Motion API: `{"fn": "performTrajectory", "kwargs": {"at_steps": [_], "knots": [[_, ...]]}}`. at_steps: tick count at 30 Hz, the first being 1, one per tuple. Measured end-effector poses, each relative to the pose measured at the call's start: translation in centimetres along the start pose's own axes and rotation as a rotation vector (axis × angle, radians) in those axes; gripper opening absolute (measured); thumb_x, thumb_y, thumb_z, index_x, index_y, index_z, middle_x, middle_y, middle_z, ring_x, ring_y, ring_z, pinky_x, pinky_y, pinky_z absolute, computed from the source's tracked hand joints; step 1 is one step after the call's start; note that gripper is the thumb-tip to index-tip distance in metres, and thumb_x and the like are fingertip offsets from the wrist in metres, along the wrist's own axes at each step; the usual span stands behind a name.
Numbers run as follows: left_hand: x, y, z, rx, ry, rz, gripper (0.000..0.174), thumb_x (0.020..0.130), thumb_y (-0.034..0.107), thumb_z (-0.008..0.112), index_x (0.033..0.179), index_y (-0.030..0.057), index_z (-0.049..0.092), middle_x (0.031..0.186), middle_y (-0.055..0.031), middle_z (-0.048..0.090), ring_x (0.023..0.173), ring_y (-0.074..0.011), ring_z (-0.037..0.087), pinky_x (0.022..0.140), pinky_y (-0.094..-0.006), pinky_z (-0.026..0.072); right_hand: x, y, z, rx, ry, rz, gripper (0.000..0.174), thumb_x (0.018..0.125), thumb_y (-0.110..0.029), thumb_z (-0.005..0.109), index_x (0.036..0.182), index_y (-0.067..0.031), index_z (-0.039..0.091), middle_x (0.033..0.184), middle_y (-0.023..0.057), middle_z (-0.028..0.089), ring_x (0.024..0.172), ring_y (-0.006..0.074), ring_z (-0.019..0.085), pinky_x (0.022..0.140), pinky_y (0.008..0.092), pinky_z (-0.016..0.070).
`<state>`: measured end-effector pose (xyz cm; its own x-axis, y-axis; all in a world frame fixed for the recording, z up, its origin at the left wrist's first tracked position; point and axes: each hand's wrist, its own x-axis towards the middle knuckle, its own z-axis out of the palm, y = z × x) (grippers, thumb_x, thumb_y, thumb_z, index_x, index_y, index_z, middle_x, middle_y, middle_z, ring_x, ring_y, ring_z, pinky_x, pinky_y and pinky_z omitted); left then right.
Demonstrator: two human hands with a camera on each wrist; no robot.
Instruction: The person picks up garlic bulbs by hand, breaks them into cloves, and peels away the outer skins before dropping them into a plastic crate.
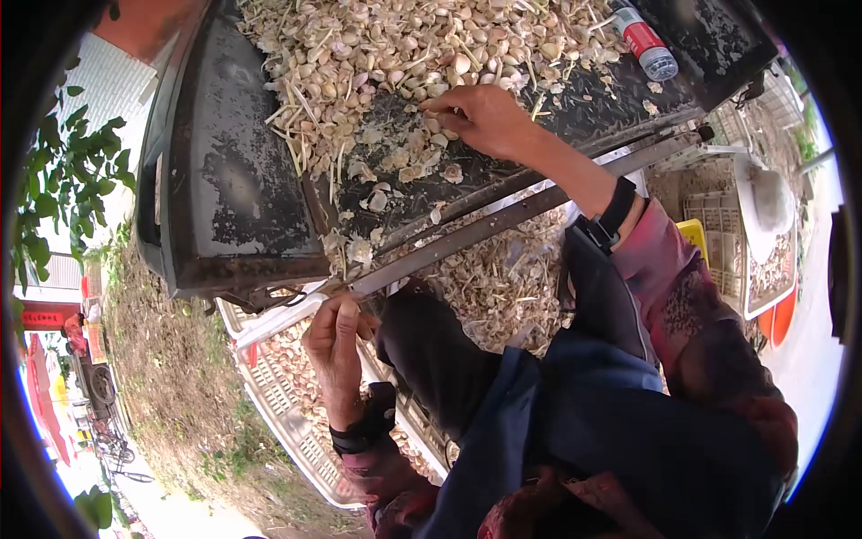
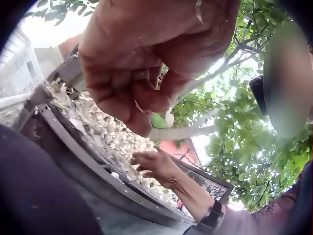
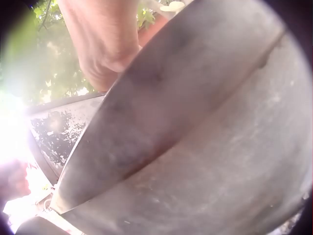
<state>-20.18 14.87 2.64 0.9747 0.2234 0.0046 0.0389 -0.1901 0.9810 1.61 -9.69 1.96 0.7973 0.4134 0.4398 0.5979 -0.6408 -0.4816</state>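
A large heap of garlic cloves (image 1: 404, 45), mixed with dry stems and skins, covers the dark, worn metal bed (image 1: 242, 189). My right hand (image 1: 489, 121) reaches over its near side, fingertips at the cloves; in the left wrist view the fingers of the right hand (image 2: 156, 166) are loosely bent and spread. Just outside the bed's edge, my left hand (image 1: 337, 346) is raised with fingers curled. Close up, the left hand (image 2: 142, 63) pinches a small whitish piece (image 2: 169, 119) that looks like a garlic clove, mostly hidden by the fingers. In the right wrist view, grey metal (image 3: 195, 122) blocks the right fingers.
A plastic bottle with a red label (image 1: 645, 40) lies at the heap's right. Below the bed's metal rail (image 1: 503, 220) is a pile of skins and stems (image 1: 503, 278). White plastic crates (image 1: 278, 395) with garlic stand at lower left, another crate (image 1: 745, 242) at right.
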Motion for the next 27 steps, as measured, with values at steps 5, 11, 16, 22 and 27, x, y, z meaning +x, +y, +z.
{"fn": "performTrajectory", "kwargs": {"at_steps": [5, 11, 16, 22, 27], "knots": [[4.7, 4.2, 6.4, -0.145, -0.16, 0.115, 0.026, 0.09, 0.022, 0.051, 0.091, -0.0028, 0.06, 0.058, -0.0015, 0.05, 0.058, -0.0089, 0.05, 0.057, -0.0223, 0.0416, 2.4, -0.2, 1.7, -0.252, -0.145, -0.05, 0.02, 0.077, -0.017, 0.057, 0.094, -0.0101, 0.064, 0.086, 0.0094, 0.063, 0.079, 0.0285, 0.061, 0.069, 0.0393, 0.048], [10.9, 1.5, 10.0, -0.441, -0.052, 0.213, 0.027, 0.091, 0.024, 0.05, 0.094, -0.001, 0.058, 0.063, -0.0025, 0.053, 0.057, -0.0105, 0.054, 0.058, -0.0235, 0.0456, 2.8, -1.5, 1.7, -0.483, -0.351, 0.046, 0.019, 0.076, -0.02, 0.055, 0.09, -0.0098, 0.062, 0.087, 0.0114, 0.063, 0.081, 0.0315, 0.06, 0.071, 0.043, 0.0474], [12.1, -0.5, 11.0, -0.519, 0.012, 0.038, 0.024, 0.09, 0.021, 0.051, 0.103, 0.001, 0.056, 0.07, -0.003, 0.058, 0.062, -0.0121, 0.059, 0.054, -0.0214, 0.0462, 2.3, -0.2, 1.1, 0.006, -0.227, 0.043, 0.018, 0.077, -0.016, 0.061, 0.093, -0.0062, 0.062, 0.082, 0.0094, 0.064, 0.072, 0.0202, 0.061, 0.063, 0.0341, 0.0482], [11.4, 0.4, 13.0, -0.475, 0.015, 0.159, 0.023, 0.086, 0.011, 0.056, 0.106, -0.0005, 0.057, 0.078, -0.004, 0.062, 0.063, -0.009, 0.059, 0.056, -0.0203, 0.0476, 1.1, -1.9, -0.5, 0.926, -0.333, 0.381, 0.019, 0.077, -0.009, 0.066, 0.094, -0.0012, 0.061, 0.08, 0.0035, 0.063, 0.069, 0.0075, 0.057, 0.06, 0.0214, 0.0464], [11.5, -0.6, 13.1, -0.441, 0.028, 0.257, 0.025, 0.085, 0.012, 0.059, 0.105, -0.0011, 0.058, 0.082, -0.0063, 0.063, 0.068, -0.0113, 0.06, 0.058, -0.0225, 0.0495, 0.8, -2.2, -0.6, 0.983, -0.324, 0.381, 0.019, 0.077, -0.01, 0.066, 0.093, -0.0004, 0.062, 0.079, 0.0044, 0.063, 0.069, 0.0093, 0.059, 0.06, 0.021, 0.0485]]}}
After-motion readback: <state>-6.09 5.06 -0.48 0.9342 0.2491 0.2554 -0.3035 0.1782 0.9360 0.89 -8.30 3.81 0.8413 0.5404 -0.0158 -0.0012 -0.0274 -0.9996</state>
